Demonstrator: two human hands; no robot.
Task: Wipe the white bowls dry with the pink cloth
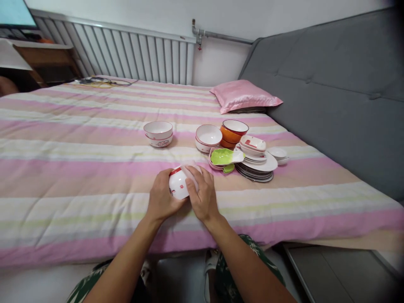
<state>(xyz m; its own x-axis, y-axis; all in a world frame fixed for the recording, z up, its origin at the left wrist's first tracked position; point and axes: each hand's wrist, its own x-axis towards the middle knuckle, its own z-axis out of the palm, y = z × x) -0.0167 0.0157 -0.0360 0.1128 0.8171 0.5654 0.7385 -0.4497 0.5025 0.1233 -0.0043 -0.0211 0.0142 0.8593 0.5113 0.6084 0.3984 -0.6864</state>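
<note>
Between my two hands is a white bowl [179, 185] with small red marks, tipped so that its outside faces me. My left hand [161, 194] wraps its left side, and my right hand [202, 191] grips the right side, thumb across the outer wall. Beyond them on the bed stand two stacked white bowls [158, 131] with red rims. Farther right sits another pair of white bowls [208, 136], touching or close to a stack of orange bowls [232, 135]. In front of these lies a green leaf-shaped dish [222, 156] on pink and green ones.
A plate stack [257, 164] carries small square dishes [252, 143]; small white saucers [277, 153] lie beside it. A pink pillow [244, 93] rests near the grey headboard [322, 71]. Cables [104, 81] lie at the bed's far edge, by a radiator [132, 52].
</note>
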